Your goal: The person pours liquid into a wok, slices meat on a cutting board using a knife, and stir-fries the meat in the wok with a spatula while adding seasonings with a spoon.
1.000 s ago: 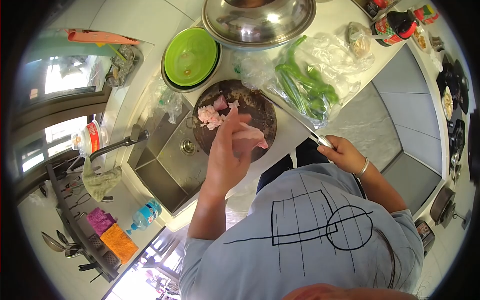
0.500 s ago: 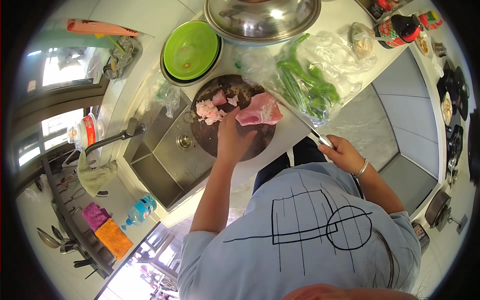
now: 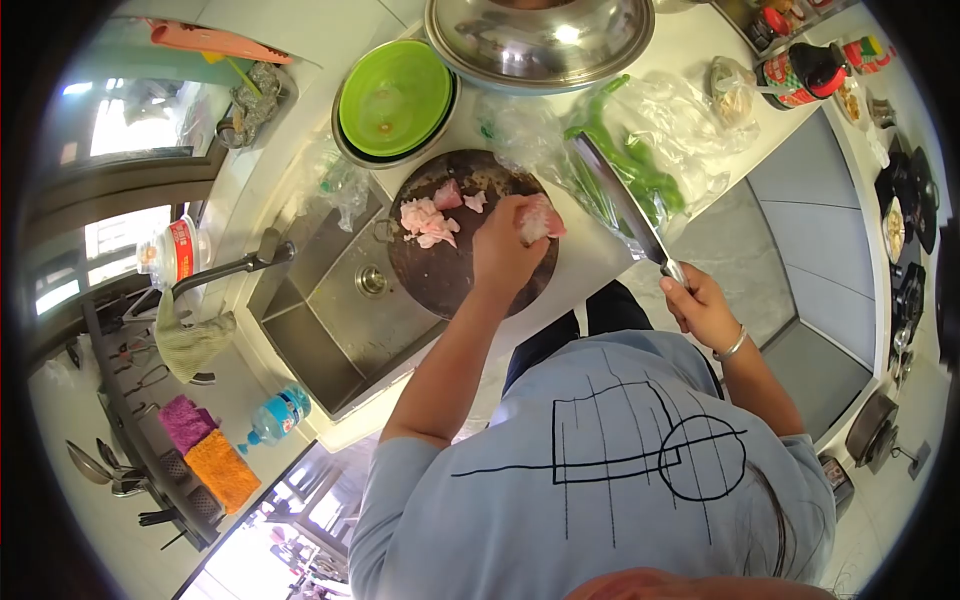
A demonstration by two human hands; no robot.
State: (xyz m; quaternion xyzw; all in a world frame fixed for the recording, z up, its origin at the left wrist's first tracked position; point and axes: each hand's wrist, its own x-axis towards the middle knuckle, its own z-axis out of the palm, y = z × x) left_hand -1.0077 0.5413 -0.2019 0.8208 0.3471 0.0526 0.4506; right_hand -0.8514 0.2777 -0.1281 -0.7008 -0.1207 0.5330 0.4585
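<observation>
My left hand (image 3: 508,248) is closed over a piece of raw meat (image 3: 540,218) at the right side of the round dark cutting board (image 3: 420,270); the fingers cover much of it. My right hand (image 3: 695,300) grips the handle of a kitchen knife (image 3: 625,205). Its blade points up and left, raised to the right of the board and in front of green peppers (image 3: 655,185) in a clear plastic bag. Small chunks of pale, fatty meat (image 3: 428,222) lie toward the board's left, with a pinker chunk (image 3: 448,194) just above them.
The board overlaps the edge of a steel sink (image 3: 330,345). Behind it stand a green bowl (image 3: 395,95) and a large domed metal lid (image 3: 540,45). A dark sauce bottle (image 3: 800,75) is at the back right. A faucet (image 3: 240,265) reaches over the left counter.
My left hand has moved right and closed on the larger meat piece, which is now bunched up. My right hand has lifted the knife, so its broad blade shows.
</observation>
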